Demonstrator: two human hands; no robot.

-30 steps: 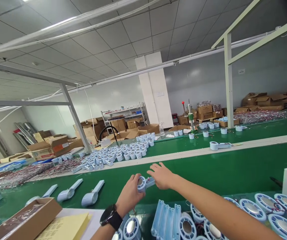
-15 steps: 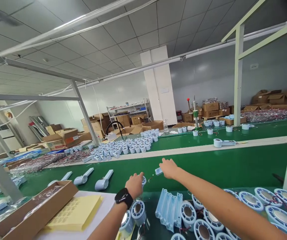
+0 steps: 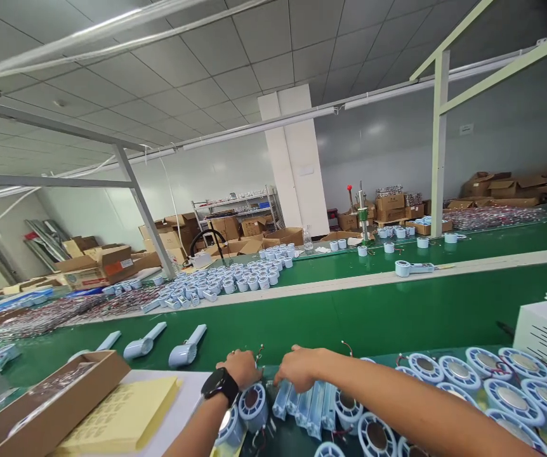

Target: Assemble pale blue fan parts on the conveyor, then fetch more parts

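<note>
My left hand [image 3: 241, 368], a black watch [image 3: 219, 384] on its wrist, is curled at the near edge of the green belt [image 3: 373, 317]. It sits just above a round blue-white coil part [image 3: 252, 403]; what it holds is hidden, and thin red wires stick up beside it. My right hand [image 3: 297, 374] is bent down with its fingers closed over the top of a row of light blue handle shells [image 3: 309, 403]. Several more round coil parts [image 3: 473, 374] lie along my right forearm.
Three assembled blue-white handled pieces [image 3: 185, 348] lie on the belt to the left. A cardboard box [image 3: 40, 406] and yellow sheets [image 3: 121, 412] sit at lower left, and a white vented case [image 3: 544, 333] at right. Many small parts [image 3: 235, 282] cover the far table.
Both hands have drawn back from out on the belt, where they held a round part and a handle piece, to the parts at the near edge. The view has swung slightly.
</note>
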